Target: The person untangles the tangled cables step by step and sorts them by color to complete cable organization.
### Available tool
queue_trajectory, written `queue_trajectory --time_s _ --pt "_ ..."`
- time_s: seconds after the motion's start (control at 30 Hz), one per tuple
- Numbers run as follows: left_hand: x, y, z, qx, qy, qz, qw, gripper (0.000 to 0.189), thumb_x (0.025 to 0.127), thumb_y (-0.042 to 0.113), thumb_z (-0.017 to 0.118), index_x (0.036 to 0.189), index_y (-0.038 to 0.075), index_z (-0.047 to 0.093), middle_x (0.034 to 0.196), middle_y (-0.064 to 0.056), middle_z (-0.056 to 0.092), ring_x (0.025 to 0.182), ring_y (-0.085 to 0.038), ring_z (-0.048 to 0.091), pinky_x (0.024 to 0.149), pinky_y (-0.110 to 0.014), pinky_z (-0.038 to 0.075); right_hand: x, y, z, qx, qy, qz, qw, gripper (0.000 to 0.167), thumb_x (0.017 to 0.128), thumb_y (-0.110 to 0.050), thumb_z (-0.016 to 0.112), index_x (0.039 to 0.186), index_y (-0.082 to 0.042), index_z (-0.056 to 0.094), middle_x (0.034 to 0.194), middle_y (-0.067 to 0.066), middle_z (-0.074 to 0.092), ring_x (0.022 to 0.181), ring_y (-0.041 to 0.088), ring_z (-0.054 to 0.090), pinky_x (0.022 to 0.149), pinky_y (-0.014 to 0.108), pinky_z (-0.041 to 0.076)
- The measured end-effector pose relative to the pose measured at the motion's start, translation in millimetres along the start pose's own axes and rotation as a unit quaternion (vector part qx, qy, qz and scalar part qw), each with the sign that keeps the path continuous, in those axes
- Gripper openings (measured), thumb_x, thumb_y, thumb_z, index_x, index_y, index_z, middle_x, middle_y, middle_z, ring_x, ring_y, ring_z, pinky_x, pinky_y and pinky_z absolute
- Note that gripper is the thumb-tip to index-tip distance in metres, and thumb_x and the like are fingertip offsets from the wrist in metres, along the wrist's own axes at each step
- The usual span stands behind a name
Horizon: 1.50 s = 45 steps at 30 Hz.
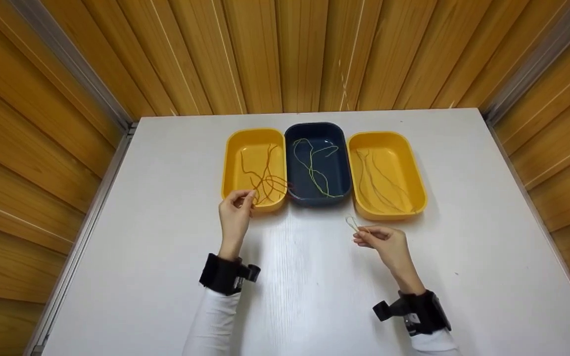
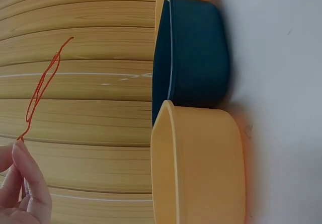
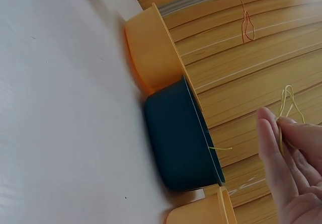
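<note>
My left hand (image 1: 235,217) pinches a red string (image 2: 29,119) between thumb and fingers, above the front edge of the left yellow tray (image 1: 225,163). In the left wrist view the string hangs in a narrow loop, clear of the trays. Several red strings (image 1: 265,173) lie in that tray. My right hand (image 1: 384,242) pinches a thin yellow string (image 3: 289,87), looped at its end, in front of the gap between the dark blue tray (image 1: 332,202) and the right yellow tray (image 1: 416,170). Yellow-green string (image 1: 310,160) lies in the blue tray.
All three trays stand side by side near the back of the white table (image 1: 295,296). Pale, thin strings (image 1: 383,175) lie in the right tray. A yellow end pokes over the blue tray's rim. Wood-patterned panels (image 1: 255,59) rise behind and at both sides.
</note>
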<state>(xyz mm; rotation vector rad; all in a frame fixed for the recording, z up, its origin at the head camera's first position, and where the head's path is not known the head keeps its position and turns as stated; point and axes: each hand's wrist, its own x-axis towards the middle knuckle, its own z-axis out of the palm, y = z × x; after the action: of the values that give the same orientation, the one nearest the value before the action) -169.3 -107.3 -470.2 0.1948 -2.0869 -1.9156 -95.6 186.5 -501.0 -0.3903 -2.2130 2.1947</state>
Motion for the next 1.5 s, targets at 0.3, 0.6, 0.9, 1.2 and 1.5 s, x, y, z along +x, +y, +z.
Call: queue_trajectory --time_s 0.3,0.6,0.9,1.2,1.5 --pt "15.2 -11.8 -7.9 0.017 0.032 -0.033 0.9988 0.014 0.094 -0.006 0.066 0.099 -0.018 0.069 0.075 -0.011 0.067 0.055 -0.003 0.054 0.046 -0.011 0.042 1.1 0.0 -1.2 -0.002 0.006 0.015 0.9999 0.020 0.092 0.016 0.060 0.109 0.027 0.064 0.075 -0.001 0.078 0.067 0.004 0.074 0.069 0.019 0.064" --pt "30.0 -20.5 -12.4 0.028 0.058 -0.063 0.9960 0.016 0.094 -0.004 0.065 0.102 -0.017 0.070 0.074 -0.003 0.066 0.053 -0.001 0.053 0.046 -0.010 0.040 1.7 -1.0 -3.3 -0.005 0.010 0.023 0.9997 0.022 0.093 0.015 0.061 0.112 0.026 0.063 0.075 -0.002 0.078 0.066 0.003 0.074 0.069 0.019 0.064" --pt "45.2 -30.6 -14.5 0.071 0.061 -0.083 0.9922 0.018 0.094 -0.002 0.067 0.103 -0.017 0.071 0.083 -0.019 0.072 0.051 0.003 0.050 0.047 -0.008 0.041 1.5 -1.7 -4.4 -0.012 0.009 0.016 0.9998 0.022 0.093 0.014 0.061 0.111 0.026 0.064 0.077 0.000 0.079 0.066 0.003 0.074 0.069 0.019 0.064" --pt "55.7 -34.0 -11.1 0.113 0.030 -0.101 0.9880 0.018 0.094 -0.002 0.066 0.104 -0.016 0.072 0.090 -0.025 0.073 0.051 0.002 0.048 0.046 -0.009 0.039 2.3 -2.9 -4.2 -0.006 0.006 0.017 0.9998 0.022 0.093 0.015 0.060 0.111 0.027 0.063 0.077 0.001 0.079 0.067 0.004 0.074 0.069 0.019 0.064" --pt "61.3 -34.1 -6.8 0.164 -0.042 -0.117 0.9787 0.022 0.099 0.003 0.061 0.108 -0.013 0.074 0.100 -0.029 0.075 0.053 -0.003 0.051 0.049 -0.010 0.040 2.7 -3.7 -3.5 0.003 0.006 0.028 0.9996 0.021 0.093 0.015 0.060 0.111 0.026 0.063 0.074 -0.004 0.078 0.067 0.004 0.074 0.070 0.019 0.064"
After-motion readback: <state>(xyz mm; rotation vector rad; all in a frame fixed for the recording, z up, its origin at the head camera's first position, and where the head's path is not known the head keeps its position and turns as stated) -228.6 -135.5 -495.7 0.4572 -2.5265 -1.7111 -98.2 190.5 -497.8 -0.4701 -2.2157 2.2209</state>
